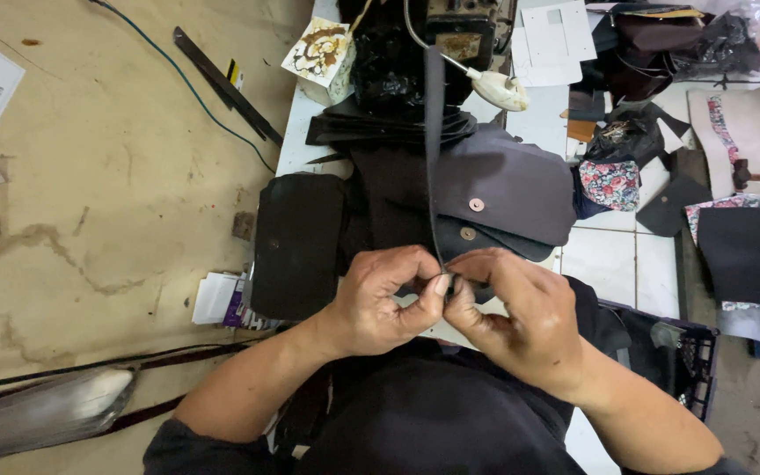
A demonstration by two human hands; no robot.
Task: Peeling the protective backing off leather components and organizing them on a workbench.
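My left hand (pixel 380 299) and my right hand (pixel 512 308) meet close in front of me, both pinching the near end of a narrow dark strap (pixel 434 149). The strap runs straight away from my fingers up to the black sewing machine (pixel 450 35) at the far edge. Under it lie dark fabric bag pieces (pixel 512 180) with two round copper snap buttons (pixel 477 205). My fingertips hide the strap's end.
A stack of black leather pieces (pixel 296 242) lies left of my hands. Floral fabric (pixel 610 183) and more dark cut pieces (pixel 748 255) sit at right on the white tiled table (pixel 613 255). A black crate (pixel 683 352) stands at lower right. A bare floor with cables (pixel 186 79) is at left.
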